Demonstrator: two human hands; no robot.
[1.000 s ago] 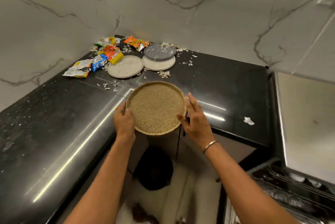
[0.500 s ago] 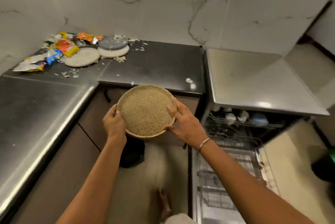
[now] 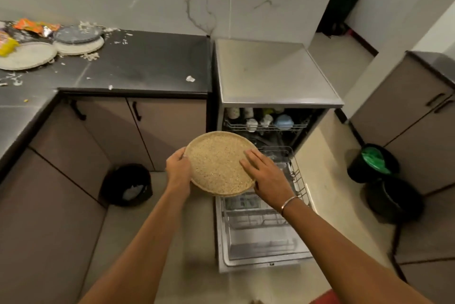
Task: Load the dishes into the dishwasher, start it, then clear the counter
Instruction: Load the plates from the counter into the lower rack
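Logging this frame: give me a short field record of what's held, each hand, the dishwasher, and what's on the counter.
held: speckled plate, roughly level above the lower rack
left hand: grips the plate's left rim
right hand: straight fingers laid on the plate's right side
dishwasher: door down, lower rack pulled out, upper rack holds cups
counter: cream plate, grey plate stacked on another, wrappers, scraps
stage: plate not yet racked

Black counter [image 3: 152, 57] with plates [image 3: 27, 55], wrappers [image 3: 34, 26], scraps [image 3: 91, 56]
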